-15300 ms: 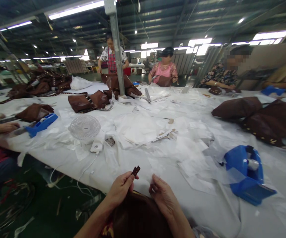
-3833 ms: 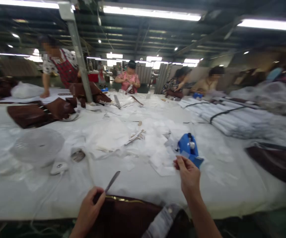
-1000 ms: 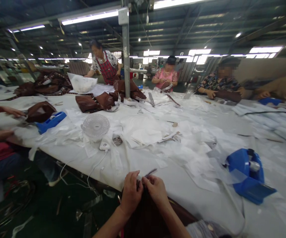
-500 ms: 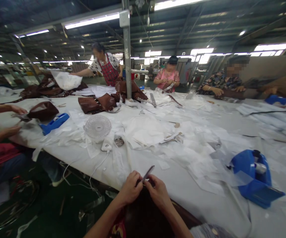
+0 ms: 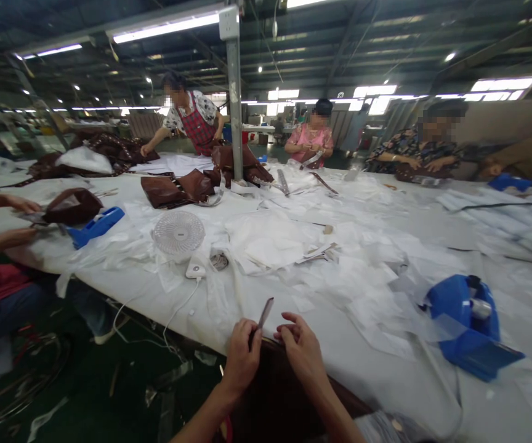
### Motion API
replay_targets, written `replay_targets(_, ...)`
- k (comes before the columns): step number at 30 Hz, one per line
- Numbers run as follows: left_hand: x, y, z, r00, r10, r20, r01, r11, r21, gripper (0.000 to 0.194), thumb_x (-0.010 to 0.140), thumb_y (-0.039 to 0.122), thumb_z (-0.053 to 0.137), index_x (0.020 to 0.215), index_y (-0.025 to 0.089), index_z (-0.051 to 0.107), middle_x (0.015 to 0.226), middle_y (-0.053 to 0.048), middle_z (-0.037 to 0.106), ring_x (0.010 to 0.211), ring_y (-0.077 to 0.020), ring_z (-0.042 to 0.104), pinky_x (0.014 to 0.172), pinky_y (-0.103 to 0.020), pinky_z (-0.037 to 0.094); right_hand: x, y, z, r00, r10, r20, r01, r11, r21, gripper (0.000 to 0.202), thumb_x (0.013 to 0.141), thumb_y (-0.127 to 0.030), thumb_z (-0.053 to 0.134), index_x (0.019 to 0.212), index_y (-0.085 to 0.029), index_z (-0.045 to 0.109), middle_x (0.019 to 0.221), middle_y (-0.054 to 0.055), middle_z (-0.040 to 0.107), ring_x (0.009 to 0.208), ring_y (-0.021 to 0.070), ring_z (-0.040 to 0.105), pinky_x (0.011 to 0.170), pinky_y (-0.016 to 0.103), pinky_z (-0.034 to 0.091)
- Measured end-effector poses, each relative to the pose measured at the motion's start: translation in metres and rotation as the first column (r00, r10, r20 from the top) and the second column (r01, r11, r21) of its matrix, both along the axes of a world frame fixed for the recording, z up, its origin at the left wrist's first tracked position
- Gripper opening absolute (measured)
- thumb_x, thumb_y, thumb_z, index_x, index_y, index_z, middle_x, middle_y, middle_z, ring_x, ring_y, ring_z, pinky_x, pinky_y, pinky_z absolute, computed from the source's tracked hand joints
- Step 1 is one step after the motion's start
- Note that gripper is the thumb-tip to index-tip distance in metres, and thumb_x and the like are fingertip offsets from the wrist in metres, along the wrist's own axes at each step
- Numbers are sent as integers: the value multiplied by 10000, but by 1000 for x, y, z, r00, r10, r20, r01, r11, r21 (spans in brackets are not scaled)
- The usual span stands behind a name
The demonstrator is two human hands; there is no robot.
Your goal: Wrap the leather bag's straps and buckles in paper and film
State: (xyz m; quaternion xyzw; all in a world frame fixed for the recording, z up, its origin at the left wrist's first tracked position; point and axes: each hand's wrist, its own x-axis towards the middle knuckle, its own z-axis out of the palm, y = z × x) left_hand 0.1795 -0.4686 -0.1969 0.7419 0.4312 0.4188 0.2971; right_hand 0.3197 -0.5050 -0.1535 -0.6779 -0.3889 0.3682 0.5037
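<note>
Between its thumb and fingers my left hand (image 5: pixel 244 351) grips a narrow brownish strip (image 5: pixel 266 312), whose free end points up above the hand. To its right, my right hand (image 5: pixel 299 344) is off the strip, its fingers apart and nothing visible in them. Dark brown material (image 5: pixel 278 394) lies below and between my forearms, at the near edge of the white table (image 5: pixel 312 317); its shape is hard to make out.
A white fan (image 5: pixel 179 232) with a cord stands left of centre. Blue tape dispensers (image 5: pixel 464 326) (image 5: pixel 95 227) lie right and left. White sheets (image 5: pixel 266 237) cover the middle. Brown bags (image 5: pixel 173 187) lie by a metal post (image 5: pixel 235 104). Several people work around the table.
My right hand has come away from the strip and its fingers have spread. The strip stands more upright in my left hand. Across the table, a person has laid down a white sheet.
</note>
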Motion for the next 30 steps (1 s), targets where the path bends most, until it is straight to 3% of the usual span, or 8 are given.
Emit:
replay_targets(7, 1, -5, -2, 996, 42, -84, -35, 995, 90, 145, 929, 193, 379, 872, 204, 512, 862, -54, 579, 849, -212, 534, 778, -383, 457, -25, 9, 7, 988, 92, 120, -92, 996, -4, 199, 718, -258, 520, 897, -191, 574, 840, 62, 693, 806, 232, 657, 779, 346, 503)
replay_targets(12, -1, -5, -3, 996, -13, -83, 21, 995, 93, 179, 936, 176, 363, 925, 211, 539, 910, -59, 615, 889, -220, 542, 815, -408, 465, -24, 8, 10, 985, 87, 147, -91, 996, 20, 224, 755, -374, 576, 855, -177, 620, 810, 69, 694, 776, 242, 643, 759, 353, 494)
replay_targets(17, -2, -3, -3, 1000, -18, 19, 20, 997, -78, 157, 911, 207, 416, 938, 200, 571, 960, -74, 631, 943, -223, 568, 868, -420, 465, -24, 4, 7, 994, 106, 21, -108, 979, 172, 212, 775, -397, 607, 819, -189, 596, 792, 47, 658, 788, 216, 624, 766, 321, 491)
replay_targets(19, -6, 2, 2, 996, -23, 84, 40, 977, -209, 209, 886, 230, 476, 1075, 188, 555, 1018, -83, 635, 964, -215, 586, 890, -407, 466, -26, 3, 6, 991, 130, -37, -119, 968, 222, 215, 780, -402, 617, 817, -194, 577, 773, 31, 639, 760, 202, 614, 737, 310, 495)
replay_targets(22, -16, 14, 19, 961, -177, 214, 246, 899, -362, 480, 852, 267, 553, 1309, 176, 437, 1114, -81, 644, 1011, -200, 604, 928, -368, 463, -27, 2, 7, 981, 174, -89, -145, 954, 263, 233, 786, -419, 626, 819, -199, 557, 765, 21, 626, 752, 196, 605, 729, 311, 496)
replay_targets(25, -22, 23, 33, 879, -402, 256, 475, 788, -392, 375, 855, 316, 568, 1205, 181, 588, 1059, -51, 695, 990, -206, 633, 884, -317, 492, -27, 2, 7, 983, 171, -65, -147, 949, 278, 249, 782, -434, 629, 816, -195, 569, 760, 24, 622, 761, 201, 601, 724, 311, 489)
replay_targets(27, -20, 22, 33, 910, -371, 184, 412, 850, -329, 265, 870, 332, 555, 1046, 187, 689, 955, -35, 729, 894, -201, 666, 800, -294, 524, -25, 2, 6, 994, 101, -34, -88, 962, 257, 269, 757, -441, 645, 817, -186, 584, 734, 23, 622, 722, 198, 595, 689, 306, 485)
replay_targets(30, -10, 12, 19, 983, -155, 94, 171, 966, -194, 242, 887, 312, 529, 955, 180, 721, 903, -63, 737, 843, -215, 670, 802, -344, 522, -22, 3, -1, 998, -64, -14, 65, 986, 156, 310, 693, -439, 683, 837, -174, 611, 693, 19, 639, 659, 195, 598, 645, 304, 487)
